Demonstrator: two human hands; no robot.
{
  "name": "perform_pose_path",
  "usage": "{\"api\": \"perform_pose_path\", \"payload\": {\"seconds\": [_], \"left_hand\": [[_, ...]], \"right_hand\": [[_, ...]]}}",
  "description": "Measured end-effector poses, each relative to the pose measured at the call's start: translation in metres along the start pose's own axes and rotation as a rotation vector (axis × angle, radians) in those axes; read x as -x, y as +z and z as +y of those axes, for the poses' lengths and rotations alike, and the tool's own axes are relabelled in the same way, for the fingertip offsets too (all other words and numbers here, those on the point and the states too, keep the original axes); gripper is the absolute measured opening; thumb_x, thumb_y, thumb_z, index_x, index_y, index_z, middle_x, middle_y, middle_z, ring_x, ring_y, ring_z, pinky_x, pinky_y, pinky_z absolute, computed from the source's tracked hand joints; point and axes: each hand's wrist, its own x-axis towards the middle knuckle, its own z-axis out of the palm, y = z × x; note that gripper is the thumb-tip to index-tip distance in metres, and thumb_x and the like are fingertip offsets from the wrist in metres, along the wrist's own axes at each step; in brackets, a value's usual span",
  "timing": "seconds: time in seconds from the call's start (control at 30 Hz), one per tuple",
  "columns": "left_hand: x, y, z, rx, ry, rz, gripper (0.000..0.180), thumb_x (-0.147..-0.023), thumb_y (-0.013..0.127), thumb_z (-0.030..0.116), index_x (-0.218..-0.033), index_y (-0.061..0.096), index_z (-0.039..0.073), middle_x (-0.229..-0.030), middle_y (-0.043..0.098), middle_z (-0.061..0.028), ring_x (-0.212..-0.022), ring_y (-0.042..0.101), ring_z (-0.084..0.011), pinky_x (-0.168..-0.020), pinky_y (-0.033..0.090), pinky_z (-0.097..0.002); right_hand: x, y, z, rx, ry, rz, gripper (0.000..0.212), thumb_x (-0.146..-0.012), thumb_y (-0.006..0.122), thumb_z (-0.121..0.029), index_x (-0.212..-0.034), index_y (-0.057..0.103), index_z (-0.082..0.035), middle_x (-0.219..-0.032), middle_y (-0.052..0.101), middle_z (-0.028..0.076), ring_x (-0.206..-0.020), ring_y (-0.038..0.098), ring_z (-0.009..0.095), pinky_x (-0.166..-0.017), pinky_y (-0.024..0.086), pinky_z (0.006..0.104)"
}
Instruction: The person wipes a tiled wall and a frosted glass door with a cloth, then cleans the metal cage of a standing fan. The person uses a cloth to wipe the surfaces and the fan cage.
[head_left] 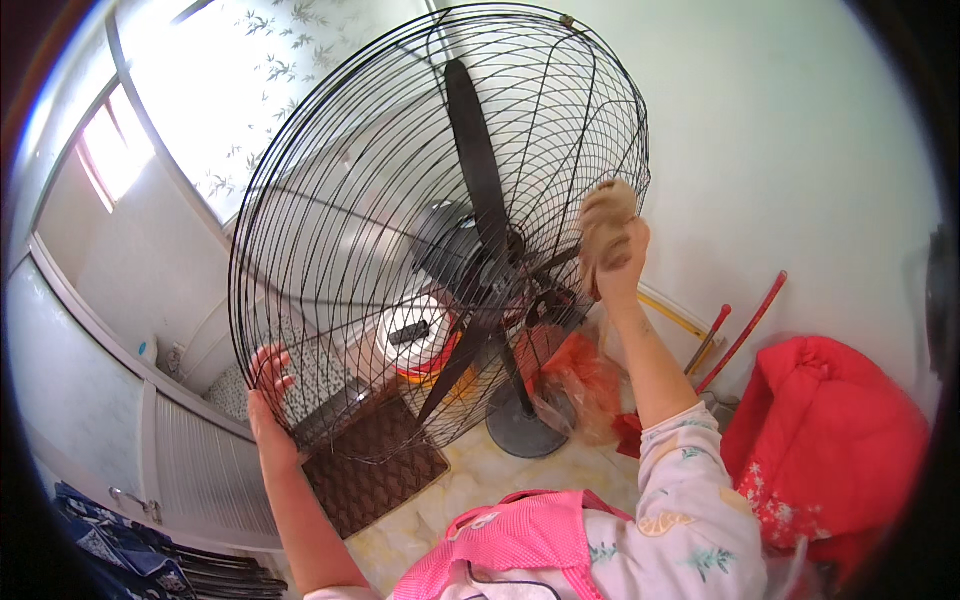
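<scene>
A large black standing fan fills the middle of the view, with a wire cage (330, 230) around three dark blades (478, 160) and a round base (522, 428) on the floor. My left hand (268, 382) grips the lower left rim of the cage. My right hand (615, 250) is raised at the cage's right side and holds a brownish rag (603, 215) against the wires.
A brown doormat (375, 470) lies on the pale tiled floor below the fan. Behind the cage sit a white and orange container (415, 340) and an orange plastic bag (575, 375). Red-handled sticks (745, 325) lean on the wall; a red padded garment (825, 440) is at right.
</scene>
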Motion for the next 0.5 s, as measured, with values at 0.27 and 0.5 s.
{"api": "perform_pose_path", "payload": {"seconds": [0.27,0.5], "left_hand": [[-0.031,0.084,0.107,-0.778,0.306,0.202,0.061,-0.095,0.056,0.036,-0.143,0.038,0.003,-0.132,0.053,-0.0150,-0.122,0.050,-0.0254,-0.100,0.038,-0.0382],[-0.047,0.087,0.085,-0.975,0.532,0.386,0.065,-0.088,0.067,0.038,-0.134,0.043,-0.002,-0.116,0.056,-0.0178,-0.107,0.054,-0.0305,-0.092,0.042,-0.0413]], "right_hand": [[0.030,0.088,-0.122,0.305,-0.577,-0.266,0.006,-0.082,0.057,-0.016,-0.087,0.056,-0.015,-0.099,0.056,0.000,-0.093,0.055,0.021,-0.079,0.047,0.0362],[0.049,0.093,-0.074,0.301,-1.191,-0.417,0.011,-0.073,0.056,-0.030,-0.083,0.060,-0.028,-0.098,0.057,-0.007,-0.105,0.051,0.017,-0.084,0.037,0.0523]]}}
